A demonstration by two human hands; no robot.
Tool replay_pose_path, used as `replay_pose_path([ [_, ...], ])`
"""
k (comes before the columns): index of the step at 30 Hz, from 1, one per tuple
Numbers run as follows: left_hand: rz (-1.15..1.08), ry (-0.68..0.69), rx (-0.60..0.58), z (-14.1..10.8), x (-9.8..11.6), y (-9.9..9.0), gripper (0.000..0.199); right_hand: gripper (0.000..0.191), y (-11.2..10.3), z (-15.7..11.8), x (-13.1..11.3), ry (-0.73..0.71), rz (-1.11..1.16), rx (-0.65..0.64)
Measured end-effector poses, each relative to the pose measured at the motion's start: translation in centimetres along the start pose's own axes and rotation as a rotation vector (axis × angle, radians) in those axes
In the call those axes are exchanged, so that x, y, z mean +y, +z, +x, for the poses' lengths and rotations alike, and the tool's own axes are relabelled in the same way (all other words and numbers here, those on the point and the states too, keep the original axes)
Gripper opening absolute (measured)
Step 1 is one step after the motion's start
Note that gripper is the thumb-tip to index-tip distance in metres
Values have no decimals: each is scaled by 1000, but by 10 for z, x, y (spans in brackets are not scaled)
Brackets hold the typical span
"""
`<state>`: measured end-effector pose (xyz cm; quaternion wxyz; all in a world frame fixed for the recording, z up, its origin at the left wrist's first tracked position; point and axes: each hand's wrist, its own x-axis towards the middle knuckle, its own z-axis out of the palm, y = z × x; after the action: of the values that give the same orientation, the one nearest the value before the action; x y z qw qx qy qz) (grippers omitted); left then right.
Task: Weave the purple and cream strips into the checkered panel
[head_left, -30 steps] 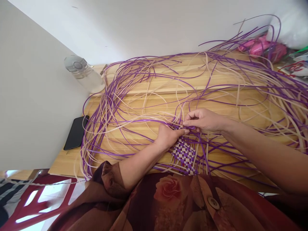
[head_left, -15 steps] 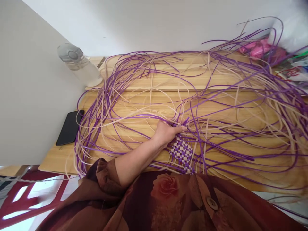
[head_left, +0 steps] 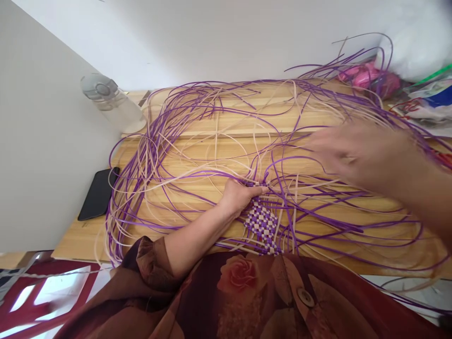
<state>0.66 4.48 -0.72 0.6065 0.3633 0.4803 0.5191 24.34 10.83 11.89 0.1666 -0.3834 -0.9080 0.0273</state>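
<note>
A purple and beige checked weave (head_left: 262, 221) lies on the wooden table near its front edge, with long loose strands running out on every side. My left hand (head_left: 240, 195) grips the weave's upper end, its thumb pressed along the top. At the right, my right hand (head_left: 344, 148) is raised over the strands and smeared by motion, so its fingers are hard to make out. A purple strand (head_left: 294, 157) curves from the top of the weave towards it; whether the hand holds it is unclear.
A clear bottle with a grey lid (head_left: 118, 106) stands at the back left, beside the wall. A black phone (head_left: 98, 194) lies at the left edge. Pink bundles (head_left: 365, 77) and plastic bags (head_left: 432, 101) sit at the back right.
My right hand and forearm have come into view from the right. My left hand keeps its grip on the weave, while the whole view has shifted slightly.
</note>
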Motion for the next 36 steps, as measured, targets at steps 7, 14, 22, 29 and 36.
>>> replay_pose_path([
  [7,-39,32,-50,0,0,0,26,35,59,22,-69,-227,-89,-300],
  [14,63,47,-48,1,-1,-2,20,26,50,42,-64,-149,153,-517],
  [22,-124,-85,-69,1,9,-1,32,22,82,40,-24,136,332,-254],
  [29,-180,-71,-83,-1,11,1,32,25,70,2,-52,171,-11,-197],
  [36,-237,-87,-61,0,8,1,38,19,80,-5,-63,300,261,-56],
])
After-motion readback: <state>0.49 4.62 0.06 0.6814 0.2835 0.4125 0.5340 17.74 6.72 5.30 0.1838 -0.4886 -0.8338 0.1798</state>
